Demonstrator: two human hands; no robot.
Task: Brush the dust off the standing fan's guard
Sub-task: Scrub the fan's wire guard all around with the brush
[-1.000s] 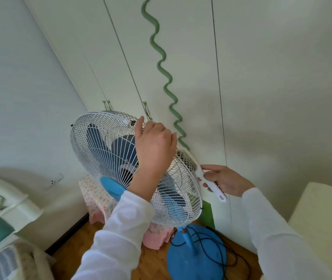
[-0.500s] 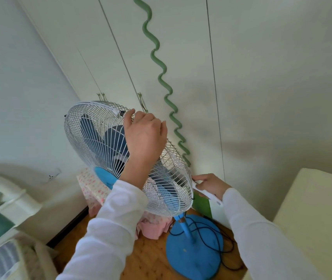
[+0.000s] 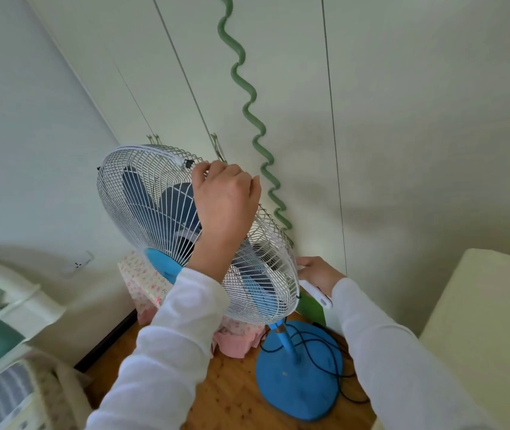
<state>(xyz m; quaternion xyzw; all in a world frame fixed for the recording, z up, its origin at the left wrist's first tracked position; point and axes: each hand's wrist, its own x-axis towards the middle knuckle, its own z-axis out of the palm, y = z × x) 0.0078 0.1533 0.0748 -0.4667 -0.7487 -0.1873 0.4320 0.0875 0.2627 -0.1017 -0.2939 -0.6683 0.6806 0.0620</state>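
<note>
Head view, left hand (image 3: 223, 198) gripping guard (image 3: 137, 193), right hand (image 3: 318, 272) holding brush (image 3: 315, 293)

My sleeves (image 3: 185, 336) white. Fan guard (image 3: 142, 193) white wire, blades (image 3: 136, 187) dark blue, base (image 3: 297, 395) bright blue. Cloth (image 3: 142, 277) pink floral.

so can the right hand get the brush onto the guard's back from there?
Probably yes. The right hand holds the brush just behind the lower rim of the guard, with nothing between; the left hand grips the top, out of the way.
</note>
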